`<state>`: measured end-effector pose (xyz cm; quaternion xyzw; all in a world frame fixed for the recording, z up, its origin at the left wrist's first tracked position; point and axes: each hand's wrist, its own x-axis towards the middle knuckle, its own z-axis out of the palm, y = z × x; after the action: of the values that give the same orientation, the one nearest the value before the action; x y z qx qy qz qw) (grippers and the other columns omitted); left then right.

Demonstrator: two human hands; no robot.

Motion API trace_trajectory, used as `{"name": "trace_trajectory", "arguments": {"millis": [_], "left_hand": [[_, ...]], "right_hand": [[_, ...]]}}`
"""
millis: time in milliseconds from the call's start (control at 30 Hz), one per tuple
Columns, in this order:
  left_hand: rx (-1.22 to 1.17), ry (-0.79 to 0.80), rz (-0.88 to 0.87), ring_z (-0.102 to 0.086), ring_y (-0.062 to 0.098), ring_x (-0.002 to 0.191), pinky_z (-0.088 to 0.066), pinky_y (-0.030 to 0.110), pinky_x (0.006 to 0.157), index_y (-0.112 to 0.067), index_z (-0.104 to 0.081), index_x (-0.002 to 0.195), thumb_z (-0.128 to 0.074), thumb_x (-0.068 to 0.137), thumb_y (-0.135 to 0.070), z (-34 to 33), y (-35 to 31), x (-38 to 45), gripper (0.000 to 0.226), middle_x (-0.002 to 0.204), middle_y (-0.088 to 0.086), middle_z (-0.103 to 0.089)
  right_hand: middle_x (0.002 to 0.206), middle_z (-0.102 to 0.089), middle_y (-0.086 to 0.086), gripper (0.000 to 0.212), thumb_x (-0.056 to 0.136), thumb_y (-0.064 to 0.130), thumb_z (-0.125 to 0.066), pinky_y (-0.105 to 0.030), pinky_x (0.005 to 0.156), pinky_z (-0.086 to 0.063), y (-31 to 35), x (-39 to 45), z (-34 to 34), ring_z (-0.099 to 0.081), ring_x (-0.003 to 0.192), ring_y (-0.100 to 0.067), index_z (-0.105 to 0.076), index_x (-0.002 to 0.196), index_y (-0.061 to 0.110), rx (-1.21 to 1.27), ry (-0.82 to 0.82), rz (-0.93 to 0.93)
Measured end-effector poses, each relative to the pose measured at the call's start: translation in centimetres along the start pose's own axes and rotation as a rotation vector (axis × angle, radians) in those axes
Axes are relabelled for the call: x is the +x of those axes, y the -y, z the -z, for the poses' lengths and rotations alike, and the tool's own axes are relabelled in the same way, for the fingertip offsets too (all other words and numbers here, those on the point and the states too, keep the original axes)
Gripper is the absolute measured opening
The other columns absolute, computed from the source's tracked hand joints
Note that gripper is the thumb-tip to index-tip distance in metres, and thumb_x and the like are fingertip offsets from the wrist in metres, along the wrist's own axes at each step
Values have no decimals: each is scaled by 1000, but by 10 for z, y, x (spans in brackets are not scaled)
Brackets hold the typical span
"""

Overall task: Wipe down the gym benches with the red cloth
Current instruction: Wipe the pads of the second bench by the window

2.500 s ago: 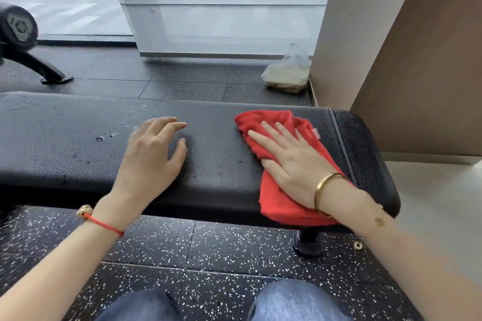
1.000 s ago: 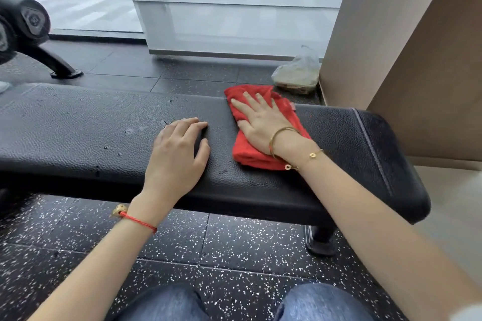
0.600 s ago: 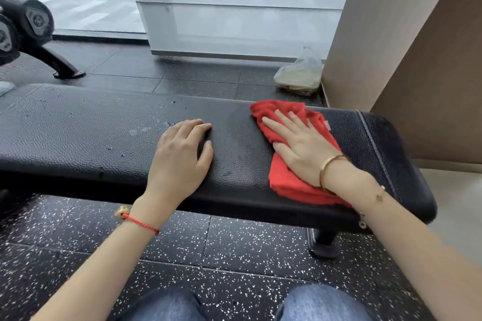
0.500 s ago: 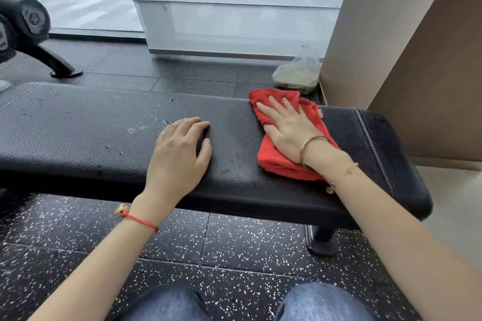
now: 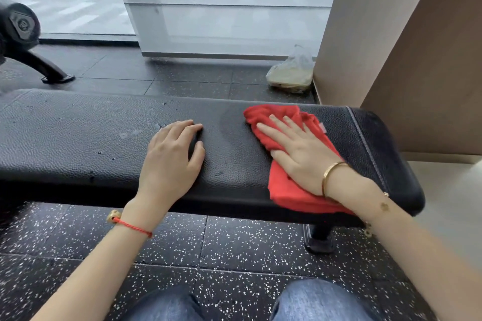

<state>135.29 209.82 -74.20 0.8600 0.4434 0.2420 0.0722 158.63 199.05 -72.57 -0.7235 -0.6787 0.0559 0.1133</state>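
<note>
A long black padded gym bench [image 5: 78, 133] runs across the view in front of me. The red cloth [image 5: 285, 191] lies on its right part, from near the far edge to just over the near edge. My right hand [image 5: 300, 154] presses flat on the cloth with fingers spread, pointing up and left; a gold bangle sits on that wrist. My left hand [image 5: 169, 161] rests palm down on the bare bench to the left of the cloth, holding nothing. A few small pale spots [image 5: 130, 134] mark the pad left of that hand.
A clear plastic bag [image 5: 290, 75] with a container inside lies on the floor behind the bench, against a beige wall [image 5: 365, 34]. A black machine with its foot [image 5: 23, 34] stands at far left. The bench leg [image 5: 319, 238] stands on speckled black floor. My knees are below.
My right hand has slid the red cloth back toward me, so its lower end now hangs over the bench's near edge. My left hand has stayed in place.
</note>
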Motion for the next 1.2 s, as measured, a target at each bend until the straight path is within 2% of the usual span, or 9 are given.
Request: {"name": "trace_trajectory", "arguments": {"millis": [67,133,267,467,567,800,1000,1133,1200], "left_hand": [[18,2,-2,-44,24,134,-30,42,116,-13,-57,132,-51,97,-24,0,-1,0,38,139,4,-55],[29,1,-3,-45,25,133,-31,42,115,-13,-57,132,-51,97,-24,-1,-2,0,38,139,5,-55],[16,-4,5,-46,25,131,-31,44,115,-13,-58,131,-52,96,-24,0,-3,-1,37,138,5,-56],[-39,-8,17,-47,26,130,-30,46,115,-12,-61,127,-44,101,-24,2,-5,2,33,135,7,-58],[-85,-36,1,-48,26,129,-32,49,112,-13,-62,126,-43,102,-25,7,-13,2,33,134,6,-59],[-105,18,-175,-47,20,130,-31,43,114,-18,-58,129,-47,99,-31,-8,-78,2,35,135,-2,-57],[-20,64,-239,-46,20,131,-29,39,114,-19,-59,128,-49,97,-33,-33,-113,4,35,135,-3,-57],[2,79,-241,-47,19,128,-29,38,113,-20,-59,126,-48,98,-33,-39,-115,3,34,132,-4,-58],[0,81,-237,-46,19,129,-29,38,113,-20,-59,127,-48,97,-32,-39,-115,1,34,133,-4,-57]], "right_hand": [[162,-4,4,55,99,32,-36,-39,119,5,-16,22,5,0,149,-20,-16,151,37,0,-1,-143],[162,-3,1,55,99,33,-34,-42,118,6,-17,50,4,1,149,-22,-16,151,35,-26,0,-207],[162,-3,0,56,99,34,-33,-43,118,6,14,71,-8,0,149,-24,-15,151,34,-56,14,-108],[162,-4,4,57,99,33,-36,-40,120,6,32,6,-7,0,149,-20,-14,151,35,-36,-14,50],[161,-4,6,57,99,34,-35,-39,120,6,13,-32,-2,0,149,-17,-13,151,37,-56,-41,26],[162,-1,2,54,101,33,-31,-40,120,5,-53,-14,21,3,149,-20,-14,151,35,-22,-23,-324],[161,-3,5,55,99,34,-34,-39,120,7,-51,-57,15,2,149,-17,-14,151,38,-41,-82,-219],[160,-6,13,54,98,35,-35,-26,112,18,-72,-83,16,1,148,-13,-17,148,44,14,-126,-208],[161,-6,10,53,98,35,-35,-34,116,11,-94,-67,20,1,149,-17,-18,148,43,28,-103,-284]]}}
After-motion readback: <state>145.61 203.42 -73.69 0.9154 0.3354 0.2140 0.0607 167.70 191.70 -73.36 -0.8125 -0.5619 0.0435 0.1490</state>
